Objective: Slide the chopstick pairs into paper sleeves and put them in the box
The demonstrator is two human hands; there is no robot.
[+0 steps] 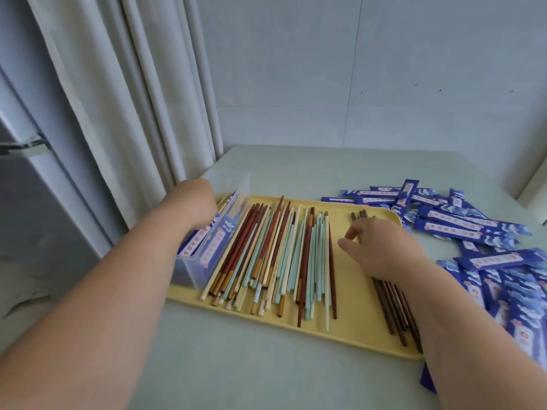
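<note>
A yellow tray (356,322) holds a wide pile of loose chopsticks (284,255) in red-brown, mint and cream. On its right side lies a bundle of dark brown chopsticks (395,309). My right hand (384,250) lies over that bundle, thumb and fingers curled round the sticks. A clear plastic box (196,269) stands on the tray's left end with blue sleeved pairs (213,247) inside. My left hand (196,202) is bent down over the box's open top; its fingers are hidden. Empty blue paper sleeves (464,224) lie scattered on the right.
The pale table (266,377) runs to a wall at the back. A white curtain (133,99) hangs at the left behind the box. More blue sleeves (515,303) are heaped along the table's right side beside my right forearm.
</note>
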